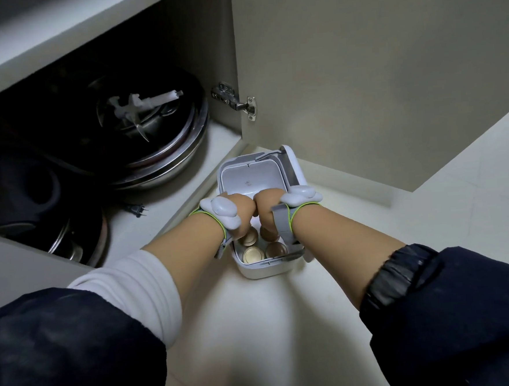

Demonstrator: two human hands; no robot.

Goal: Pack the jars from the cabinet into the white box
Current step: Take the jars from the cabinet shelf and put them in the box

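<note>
The white box [264, 271] stands on the pale floor just outside the cabinet, its lid [246, 178] tipped back and open. Several jars with gold lids stand upright inside; two near ones [254, 254] [276, 249] show fully. My left hand [234, 217] and my right hand [268, 211] hang over the box with knuckles touching and fingers curled downward. Each closes around the top of a far jar [248, 239] [267, 234]. Both hands hide the far half of the box. Grey trackers are strapped to both wrists.
The open cabinet on the left holds stacked steel pans and lids [160, 157], a dark pot [21, 191] and a loose plug [137, 210]. The cabinet door [360, 80] stands open right behind the box, on its hinge [234, 100].
</note>
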